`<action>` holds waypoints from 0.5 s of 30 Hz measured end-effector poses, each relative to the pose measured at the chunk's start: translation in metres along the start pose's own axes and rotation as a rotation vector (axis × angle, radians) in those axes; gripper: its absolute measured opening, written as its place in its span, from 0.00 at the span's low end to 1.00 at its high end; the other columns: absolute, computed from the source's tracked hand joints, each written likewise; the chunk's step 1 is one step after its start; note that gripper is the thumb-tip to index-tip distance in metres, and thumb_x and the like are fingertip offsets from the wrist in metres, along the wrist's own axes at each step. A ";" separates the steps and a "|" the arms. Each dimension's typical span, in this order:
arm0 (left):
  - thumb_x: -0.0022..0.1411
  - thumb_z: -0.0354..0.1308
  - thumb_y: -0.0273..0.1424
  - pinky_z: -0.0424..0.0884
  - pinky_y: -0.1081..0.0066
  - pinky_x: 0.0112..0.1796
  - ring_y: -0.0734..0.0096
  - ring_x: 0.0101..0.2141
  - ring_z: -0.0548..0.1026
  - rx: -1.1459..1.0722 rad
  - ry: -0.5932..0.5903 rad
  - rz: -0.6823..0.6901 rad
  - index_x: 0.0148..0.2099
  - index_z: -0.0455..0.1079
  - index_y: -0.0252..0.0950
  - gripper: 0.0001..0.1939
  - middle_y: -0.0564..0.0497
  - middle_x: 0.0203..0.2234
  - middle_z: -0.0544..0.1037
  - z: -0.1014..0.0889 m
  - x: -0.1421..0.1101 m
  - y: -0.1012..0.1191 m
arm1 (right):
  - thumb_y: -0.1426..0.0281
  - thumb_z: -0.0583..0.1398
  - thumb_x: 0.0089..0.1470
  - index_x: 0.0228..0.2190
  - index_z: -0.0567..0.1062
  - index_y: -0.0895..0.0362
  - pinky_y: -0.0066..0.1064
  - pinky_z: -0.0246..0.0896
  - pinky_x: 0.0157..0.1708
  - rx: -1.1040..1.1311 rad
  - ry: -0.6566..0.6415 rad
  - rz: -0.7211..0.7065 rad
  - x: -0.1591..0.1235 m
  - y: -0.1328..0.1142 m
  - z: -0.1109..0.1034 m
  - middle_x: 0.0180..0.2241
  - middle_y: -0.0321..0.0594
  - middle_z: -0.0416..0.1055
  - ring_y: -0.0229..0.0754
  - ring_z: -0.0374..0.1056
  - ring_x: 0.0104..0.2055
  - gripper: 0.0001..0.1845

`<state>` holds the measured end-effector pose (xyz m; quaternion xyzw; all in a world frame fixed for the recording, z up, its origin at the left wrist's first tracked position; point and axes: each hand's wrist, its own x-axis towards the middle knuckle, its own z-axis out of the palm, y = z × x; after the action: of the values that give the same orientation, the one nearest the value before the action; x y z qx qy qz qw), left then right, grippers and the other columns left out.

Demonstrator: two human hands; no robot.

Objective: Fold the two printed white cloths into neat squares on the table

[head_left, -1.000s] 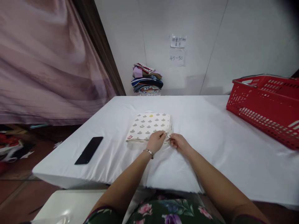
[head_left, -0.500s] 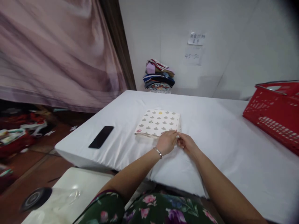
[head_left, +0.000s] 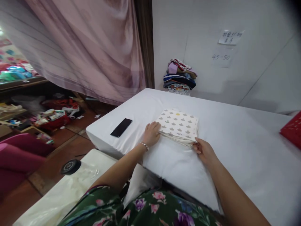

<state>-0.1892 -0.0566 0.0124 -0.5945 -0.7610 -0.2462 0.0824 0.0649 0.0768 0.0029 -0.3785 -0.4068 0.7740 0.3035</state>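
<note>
A folded white cloth with small grey motifs and one yellow one lies on the white-covered table, its layers showing along the near edge. At its near left corner, my left hand is closed with the fingers over the edge; a silver bracelet circles that wrist. My right hand pinches the near right corner between thumb and fingers. To the left of the cloth lies a black phone.
Folded clothes are stacked by the wall behind the table. A red plastic basket stands at the right. On the lower left are a pale surface with a clear, dark-ended container and a pink chair. A curtain hangs at the left.
My hands have parted from the near right corner: the left moved to the cloth's near left corner, the right stays at the right one. The view has turned left.
</note>
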 end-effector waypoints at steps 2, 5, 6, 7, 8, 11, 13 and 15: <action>0.52 0.53 0.26 0.56 0.57 0.55 0.60 0.56 0.61 -0.018 0.032 -0.088 0.55 0.63 0.37 0.26 0.45 0.54 0.67 0.000 0.001 -0.012 | 0.67 0.63 0.42 0.22 0.70 0.59 0.21 0.38 0.07 0.028 0.004 0.012 0.001 -0.002 0.000 0.22 0.40 0.70 0.29 0.53 0.16 0.09; 0.51 0.54 0.27 0.60 0.63 0.53 0.63 0.53 0.64 -0.089 0.032 -0.160 0.55 0.63 0.36 0.26 0.44 0.52 0.68 0.004 0.002 -0.018 | 0.67 0.62 0.44 0.23 0.69 0.58 0.20 0.39 0.06 0.056 -0.018 0.030 0.001 -0.006 0.001 0.22 0.39 0.69 0.29 0.52 0.16 0.08; 0.51 0.54 0.27 0.60 0.64 0.54 0.63 0.54 0.64 -0.102 0.033 -0.169 0.55 0.62 0.36 0.27 0.44 0.53 0.67 0.006 0.003 -0.017 | 0.67 0.62 0.44 0.23 0.69 0.58 0.20 0.39 0.06 0.059 -0.029 0.038 0.001 -0.007 0.001 0.22 0.39 0.70 0.28 0.52 0.15 0.08; 0.51 0.55 0.28 0.59 0.64 0.54 0.63 0.54 0.63 -0.104 0.038 -0.171 0.56 0.62 0.36 0.28 0.44 0.54 0.66 0.007 0.003 -0.015 | 0.67 0.62 0.44 0.24 0.69 0.58 0.19 0.39 0.05 0.062 -0.038 0.046 0.000 -0.009 0.001 0.23 0.39 0.70 0.28 0.52 0.15 0.08; 0.51 0.56 0.29 0.58 0.63 0.55 0.63 0.55 0.62 -0.095 0.041 -0.167 0.56 0.62 0.36 0.28 0.44 0.55 0.65 0.008 0.003 -0.012 | 0.68 0.62 0.45 0.24 0.69 0.58 0.19 0.39 0.05 0.067 -0.041 0.055 0.000 -0.011 0.002 0.23 0.38 0.70 0.28 0.52 0.15 0.08; 0.50 0.58 0.32 0.53 0.58 0.57 0.60 0.59 0.56 -0.037 0.011 -0.130 0.57 0.61 0.38 0.30 0.45 0.59 0.60 0.007 0.004 -0.001 | 0.70 0.60 0.48 0.25 0.68 0.59 0.16 0.40 0.05 0.110 -0.044 0.087 0.000 -0.019 0.005 0.23 0.38 0.70 0.26 0.52 0.15 0.06; 0.50 0.58 0.34 0.51 0.56 0.58 0.58 0.59 0.54 -0.006 -0.020 -0.114 0.57 0.60 0.38 0.31 0.46 0.59 0.59 0.007 0.005 0.005 | 0.71 0.59 0.50 0.26 0.68 0.59 0.15 0.42 0.06 0.156 -0.044 0.118 0.001 -0.025 0.009 0.22 0.38 0.70 0.26 0.53 0.15 0.04; 0.51 0.59 0.35 0.50 0.55 0.58 0.58 0.59 0.55 0.010 -0.029 -0.113 0.57 0.60 0.39 0.30 0.46 0.59 0.59 0.007 0.007 0.010 | 0.72 0.57 0.51 0.27 0.68 0.59 0.14 0.44 0.06 0.198 -0.036 0.147 0.003 -0.032 0.014 0.22 0.38 0.69 0.27 0.54 0.15 0.03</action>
<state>-0.1807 -0.0458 0.0121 -0.5536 -0.7957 -0.2381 0.0603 0.0570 0.0891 0.0348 -0.3617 -0.3047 0.8372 0.2745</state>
